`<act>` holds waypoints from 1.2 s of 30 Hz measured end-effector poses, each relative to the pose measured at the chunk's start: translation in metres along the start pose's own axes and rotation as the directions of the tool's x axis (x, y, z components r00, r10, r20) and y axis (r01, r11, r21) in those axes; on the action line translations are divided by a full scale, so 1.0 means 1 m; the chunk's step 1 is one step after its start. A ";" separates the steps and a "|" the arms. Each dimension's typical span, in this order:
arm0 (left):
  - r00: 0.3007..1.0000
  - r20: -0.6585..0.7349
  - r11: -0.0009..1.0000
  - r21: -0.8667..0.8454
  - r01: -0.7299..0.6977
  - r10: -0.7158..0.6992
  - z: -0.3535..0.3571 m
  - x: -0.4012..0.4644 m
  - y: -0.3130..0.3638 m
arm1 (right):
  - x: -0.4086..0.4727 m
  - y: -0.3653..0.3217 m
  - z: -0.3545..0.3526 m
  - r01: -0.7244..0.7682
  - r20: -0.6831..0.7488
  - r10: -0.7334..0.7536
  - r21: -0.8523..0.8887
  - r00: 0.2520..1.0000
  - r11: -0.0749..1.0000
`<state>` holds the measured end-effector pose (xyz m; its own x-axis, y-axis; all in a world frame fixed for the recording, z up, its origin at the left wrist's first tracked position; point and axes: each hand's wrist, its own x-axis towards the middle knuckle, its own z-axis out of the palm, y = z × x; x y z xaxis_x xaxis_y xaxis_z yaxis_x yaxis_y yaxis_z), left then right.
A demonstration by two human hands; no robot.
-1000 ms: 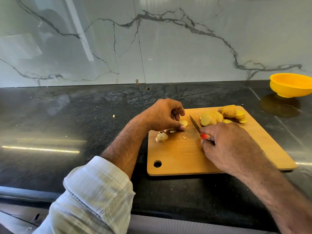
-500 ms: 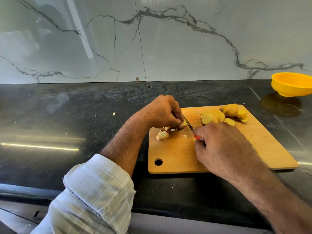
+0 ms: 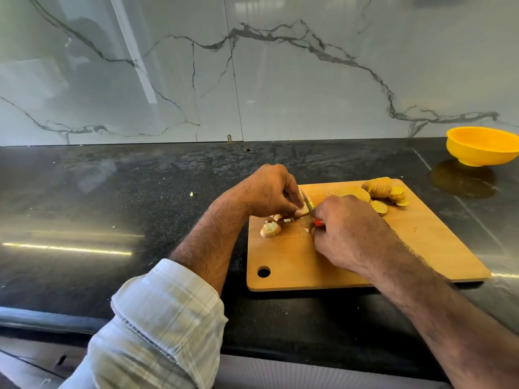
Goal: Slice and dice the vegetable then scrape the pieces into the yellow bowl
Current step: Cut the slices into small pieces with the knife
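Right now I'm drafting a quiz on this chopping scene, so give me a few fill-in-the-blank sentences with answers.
1. The right hand grips a knife with a ____ handle.
2. The left hand holds a vegetable piece on the wooden ____.
3. The yellow bowl stands on the ____ countertop.
4. The uncut slices lie at the board's ____ end.

Missing words: red; cutting board; black; far

Board's near half: bare wood on the cutting board under my right hand, open to pass.
Board's far right corner: slices piled, blocking.
Board's far left corner: my left hand and end piece crowd it.
Counter's far right corner: yellow bowl, dark counter between it and the board.
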<state>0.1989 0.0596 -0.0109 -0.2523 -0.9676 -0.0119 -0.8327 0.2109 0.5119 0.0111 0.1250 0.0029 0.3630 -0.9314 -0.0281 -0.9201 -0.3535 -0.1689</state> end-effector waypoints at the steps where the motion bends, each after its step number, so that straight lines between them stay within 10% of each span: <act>1: 1.000 0.002 1.000 -0.007 -0.005 0.005 -0.001 -0.001 -0.003 | -0.003 0.003 0.004 0.013 -0.055 -0.012 0.019 0.998 1.000; 15: 1.000 0.017 1.000 0.006 -0.006 0.006 -0.004 0.001 -0.002 | -0.011 -0.023 -0.012 -0.003 0.178 0.021 -0.101 0.984 0.995; 26: 0.999 -0.033 0.996 -0.071 -0.045 0.043 -0.008 -0.004 -0.015 | -0.015 -0.003 0.003 0.021 -0.142 -0.015 0.043 0.990 0.999; 36: 1.000 -0.021 0.999 -0.048 -0.004 0.003 -0.003 0.001 -0.012 | -0.010 -0.017 -0.007 0.005 0.124 -0.002 -0.032 0.992 0.999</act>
<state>0.2103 0.0559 -0.0146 -0.2445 -0.9696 0.0072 -0.8072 0.2077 0.5525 0.0217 0.1396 0.0125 0.3799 -0.9128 -0.1498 -0.9223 -0.3612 -0.1379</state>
